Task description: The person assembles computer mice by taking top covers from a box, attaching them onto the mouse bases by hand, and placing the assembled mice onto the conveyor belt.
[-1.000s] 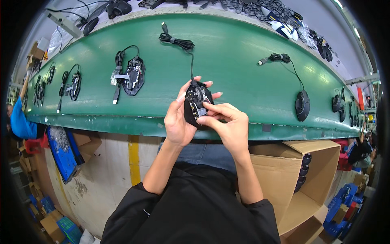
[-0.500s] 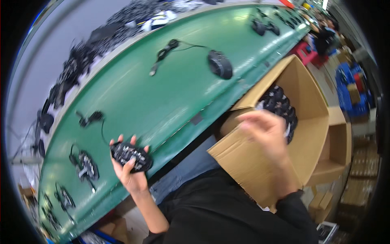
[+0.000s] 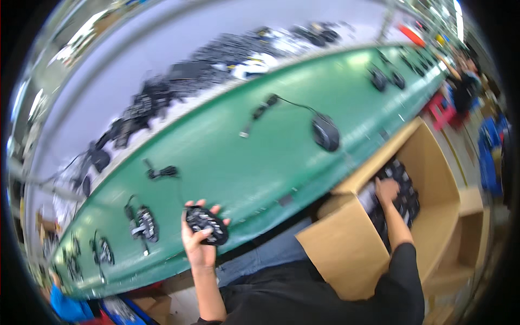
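My left hand holds a black computer mouse with its inner parts exposed, the thumb across it and the fingers behind. It is at the near edge of the green conveyor belt, and a thin cable runs from it to a bundled cord on the belt. My right hand reaches into an open cardboard box on the right. Its fingers are curled down among black plastic parts; their tips are hidden, and I cannot make out what they grip.
A closed black mouse with its cable lies farther along the belt. Several open mice, one here, lie to the left. Black parts are heaped behind the belt. Other people sit at the far right and lower left.
My right hand has gone from above the box flap down into the box, onto the black parts. My left hand still holds the open mouse. The whole view has shifted.
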